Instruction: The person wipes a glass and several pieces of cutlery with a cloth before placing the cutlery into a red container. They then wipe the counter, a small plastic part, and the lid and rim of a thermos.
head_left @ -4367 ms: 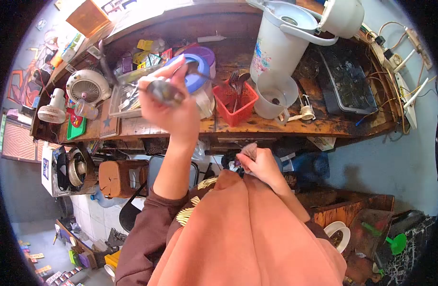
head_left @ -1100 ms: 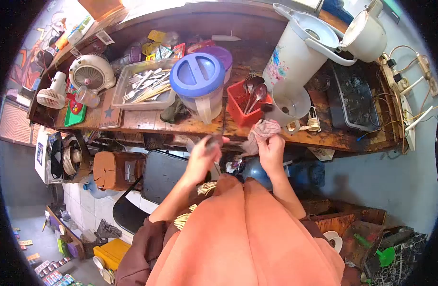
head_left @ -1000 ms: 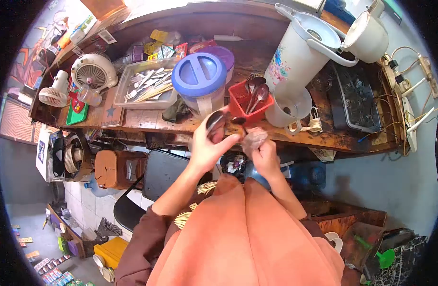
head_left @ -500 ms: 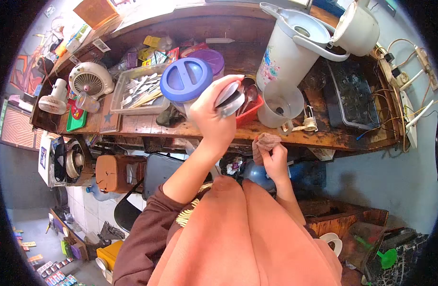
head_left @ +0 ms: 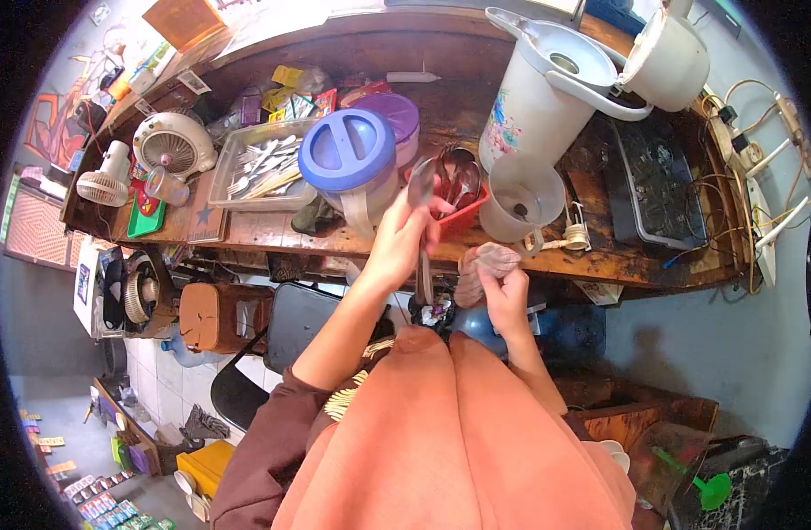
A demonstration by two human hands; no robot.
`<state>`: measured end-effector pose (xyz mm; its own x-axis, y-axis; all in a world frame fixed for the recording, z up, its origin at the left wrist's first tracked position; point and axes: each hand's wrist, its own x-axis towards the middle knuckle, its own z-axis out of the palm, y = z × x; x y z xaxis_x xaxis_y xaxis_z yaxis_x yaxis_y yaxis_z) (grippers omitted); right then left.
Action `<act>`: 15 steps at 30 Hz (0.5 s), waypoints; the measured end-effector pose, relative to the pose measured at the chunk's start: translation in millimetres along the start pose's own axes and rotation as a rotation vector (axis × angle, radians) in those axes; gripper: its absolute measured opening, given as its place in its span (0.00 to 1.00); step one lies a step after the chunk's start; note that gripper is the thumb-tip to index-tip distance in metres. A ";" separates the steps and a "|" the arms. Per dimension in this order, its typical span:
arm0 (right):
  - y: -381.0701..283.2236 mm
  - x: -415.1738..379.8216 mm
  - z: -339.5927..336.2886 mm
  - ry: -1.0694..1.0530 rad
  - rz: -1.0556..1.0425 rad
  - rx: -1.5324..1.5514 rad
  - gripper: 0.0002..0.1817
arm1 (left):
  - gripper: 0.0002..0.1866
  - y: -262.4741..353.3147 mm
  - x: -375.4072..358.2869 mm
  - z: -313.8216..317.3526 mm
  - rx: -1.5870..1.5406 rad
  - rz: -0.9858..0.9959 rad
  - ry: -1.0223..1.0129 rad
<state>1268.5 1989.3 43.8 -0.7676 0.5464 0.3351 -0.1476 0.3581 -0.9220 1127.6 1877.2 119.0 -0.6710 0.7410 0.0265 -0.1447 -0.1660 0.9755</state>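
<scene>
Metal spoons [head_left: 420, 184] gripped in the left hand [head_left: 401, 240], bowls up; cloth [head_left: 478, 272] pinched in the right hand [head_left: 509, 299].
They are near the desk's [head_left: 264, 231] front edge, probably light, stiff and slick, best held mid-handle; the cloth looks soft. Just beyond, the red basket [head_left: 463, 217] stands hemmed between the blue-lidded pitcher [head_left: 348, 157] and translucent jug [head_left: 504, 205].

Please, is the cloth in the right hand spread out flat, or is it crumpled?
Crumpled: the cloth is bunched in the right hand, its visible part gathered into folds rather than spread flat.
</scene>
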 end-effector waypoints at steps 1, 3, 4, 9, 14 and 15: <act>-5.9 4.5 3.9 0.037 0.005 0.165 0.11 | 0.19 -2.8 -7.5 1.8 -0.134 -0.026 -0.034; -23.4 9.2 5.7 0.066 0.096 0.421 0.12 | 0.18 -3.0 -23.1 2.5 -0.220 -0.152 -0.034; -33.0 12.4 7.9 0.099 0.189 0.676 0.12 | 0.17 -2.0 -28.8 1.9 -0.306 -0.279 -0.038; -25.5 17.9 32.0 0.031 0.072 0.410 0.10 | 0.09 -29.8 -45.3 -3.4 0.031 -0.326 -0.031; -41.1 19.9 43.7 -0.166 0.252 -0.180 0.10 | 0.08 -31.8 -61.6 2.2 0.527 -0.209 0.026; -33.5 18.1 48.7 -0.037 0.194 -0.003 0.10 | 0.08 -32.7 -64.4 -0.3 0.490 -0.226 -0.001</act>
<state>1229.2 1950.3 71.2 -0.8039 0.5771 0.1442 0.0070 0.2516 -0.9678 1175.2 1834.7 85.4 -0.6616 0.7239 -0.1956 0.0708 0.3200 0.9448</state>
